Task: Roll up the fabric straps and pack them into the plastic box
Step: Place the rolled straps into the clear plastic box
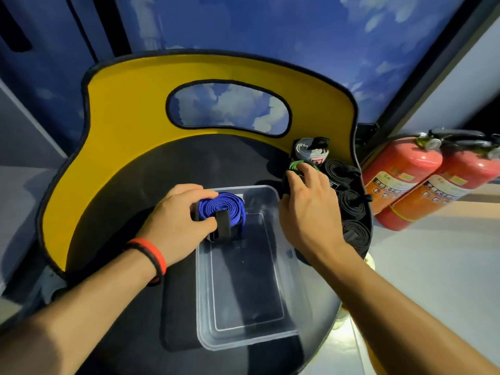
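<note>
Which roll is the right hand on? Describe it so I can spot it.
Follow the yellow seat back to its right end, where rolled straps line the edge of the black seat. The right hand pinches the second roll from the far end, beside the grey-and-white roll. It alone shows green edging; the nearer rolls are black.

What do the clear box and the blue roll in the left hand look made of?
Clear rectangular box: thin translucent plastic, glossy; the dark surface shows through. Blue rolled strap: likely woven fabric, matte; flat layers coil under a black band.
</note>
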`<act>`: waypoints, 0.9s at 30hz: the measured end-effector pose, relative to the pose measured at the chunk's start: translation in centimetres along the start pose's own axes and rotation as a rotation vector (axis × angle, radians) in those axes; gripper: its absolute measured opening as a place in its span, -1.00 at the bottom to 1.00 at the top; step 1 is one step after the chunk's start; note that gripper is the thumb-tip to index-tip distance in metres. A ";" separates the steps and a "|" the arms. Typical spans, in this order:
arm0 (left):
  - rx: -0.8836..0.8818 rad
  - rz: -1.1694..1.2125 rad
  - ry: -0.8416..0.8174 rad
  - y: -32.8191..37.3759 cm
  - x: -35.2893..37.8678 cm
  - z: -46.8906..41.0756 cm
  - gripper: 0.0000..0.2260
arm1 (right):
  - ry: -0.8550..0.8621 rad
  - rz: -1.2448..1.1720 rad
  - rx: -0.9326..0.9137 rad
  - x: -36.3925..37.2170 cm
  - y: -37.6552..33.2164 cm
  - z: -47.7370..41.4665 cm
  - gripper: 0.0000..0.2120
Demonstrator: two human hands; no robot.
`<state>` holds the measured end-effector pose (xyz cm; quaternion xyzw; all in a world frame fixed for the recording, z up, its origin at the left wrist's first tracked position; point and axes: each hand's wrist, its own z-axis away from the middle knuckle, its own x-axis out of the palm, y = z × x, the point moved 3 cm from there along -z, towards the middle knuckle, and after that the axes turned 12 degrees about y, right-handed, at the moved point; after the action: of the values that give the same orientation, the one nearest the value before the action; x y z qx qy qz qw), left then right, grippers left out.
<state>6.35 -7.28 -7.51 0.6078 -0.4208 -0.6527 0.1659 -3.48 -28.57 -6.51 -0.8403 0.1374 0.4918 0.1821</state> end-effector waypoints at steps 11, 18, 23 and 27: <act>0.446 -0.293 -0.060 2.1 0.3 0.9 -0.55 | -0.048 0.131 -0.028 0.8 1.9 -0.4 -0.46; 0.414 -0.442 -0.076 2.4 0.3 0.8 -0.41 | 0.023 0.123 -0.035 0.2 2.1 -0.7 -0.66; 0.402 -0.486 -0.058 2.5 0.5 1.1 -0.41 | 0.118 0.033 -0.047 -1.2 1.6 -0.8 -0.66; 0.370 -0.420 0.026 2.6 0.5 0.6 -0.56 | 0.211 -0.185 -0.101 -2.8 0.8 -1.1 -0.55</act>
<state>4.89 -8.94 -5.96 0.7101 -0.3955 -0.5768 -0.0816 -4.25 -29.60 -3.70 -0.9044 0.0526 0.3883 0.1687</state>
